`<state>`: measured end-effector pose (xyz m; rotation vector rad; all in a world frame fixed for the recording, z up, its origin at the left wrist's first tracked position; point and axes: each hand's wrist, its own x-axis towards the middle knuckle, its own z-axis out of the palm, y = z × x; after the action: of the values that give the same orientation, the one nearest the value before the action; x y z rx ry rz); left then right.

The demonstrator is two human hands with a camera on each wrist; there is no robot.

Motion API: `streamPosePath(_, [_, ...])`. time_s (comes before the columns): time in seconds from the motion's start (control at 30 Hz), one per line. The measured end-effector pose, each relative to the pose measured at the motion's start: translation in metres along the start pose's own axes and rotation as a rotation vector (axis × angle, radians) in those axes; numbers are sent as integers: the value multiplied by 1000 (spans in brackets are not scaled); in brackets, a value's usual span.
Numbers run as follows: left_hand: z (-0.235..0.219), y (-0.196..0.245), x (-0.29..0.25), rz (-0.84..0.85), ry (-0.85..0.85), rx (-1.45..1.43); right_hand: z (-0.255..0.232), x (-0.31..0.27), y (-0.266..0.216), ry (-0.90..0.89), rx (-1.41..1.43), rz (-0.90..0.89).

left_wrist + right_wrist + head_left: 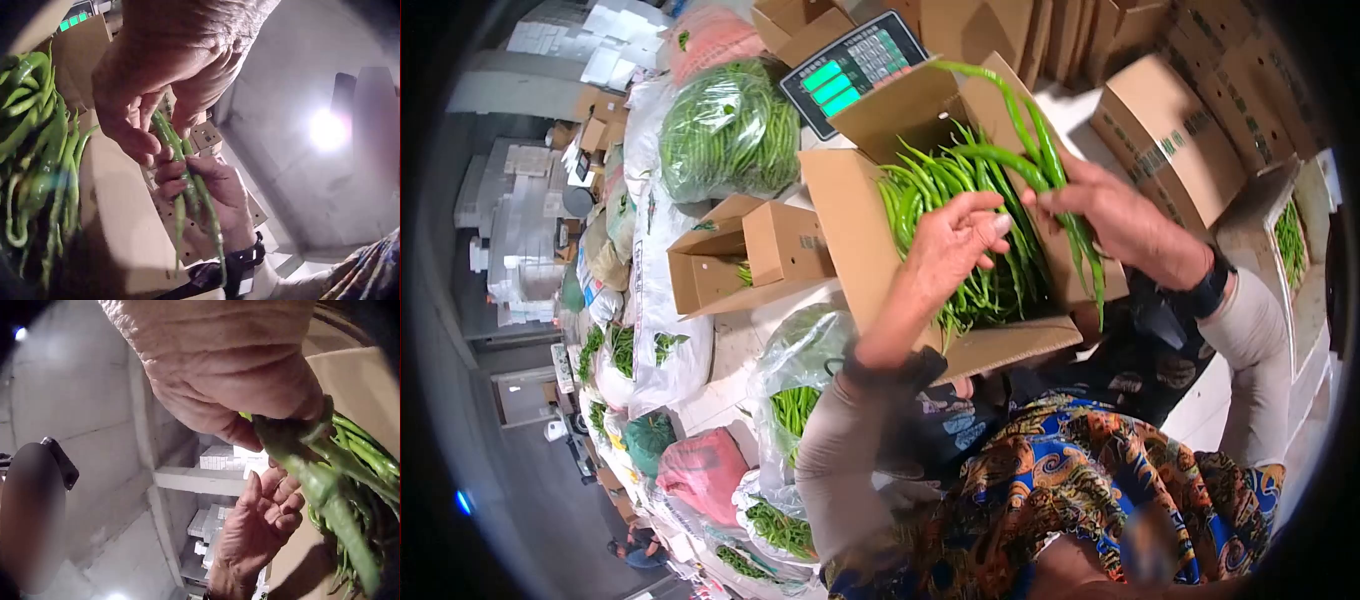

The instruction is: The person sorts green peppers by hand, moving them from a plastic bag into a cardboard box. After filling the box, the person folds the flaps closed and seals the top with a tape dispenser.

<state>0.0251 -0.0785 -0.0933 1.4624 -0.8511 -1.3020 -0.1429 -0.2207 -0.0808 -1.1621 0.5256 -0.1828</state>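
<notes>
My right hand (1125, 220) grips several long green chili peppers (1050, 165) above the right side of an open cardboard box (850, 240). Their thin ends stick out beyond the fingers on both sides. To its left, my left hand (955, 245) hovers over the box with loosely bent fingers and nothing in them. The right wrist view shows that left hand (259, 519) with its thumb raised, palm side visible. Inside the box lies a heap of green chili peppers (1000, 285), mostly lined up in one direction.
A scale with a lit green display (835, 90) stands behind the box. Left of it are a large clear bag of peppers (730, 130) and a smaller open carton (720, 265). A pink sack (700, 475) lies lower left. More cartons (1175, 140) stand at the right.
</notes>
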Motion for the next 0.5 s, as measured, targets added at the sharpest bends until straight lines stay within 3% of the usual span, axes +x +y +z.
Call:
streamPosePath(0.03, [1,4,-4,-20,6,-56,6,-5,-4,-33,-91,8])
streamPosePath(0.3, [6,11,-19,-58,52,-272,33,-7,-5,-194,12,87])
streamPosePath(0.37, [-1,9,-19,-64,23,-154,36,-6,-7,-216,10,110])
streamPosePath(0.5, [-22,-7,-20,55,81,154,35,-5,-23,-54,-26,106])
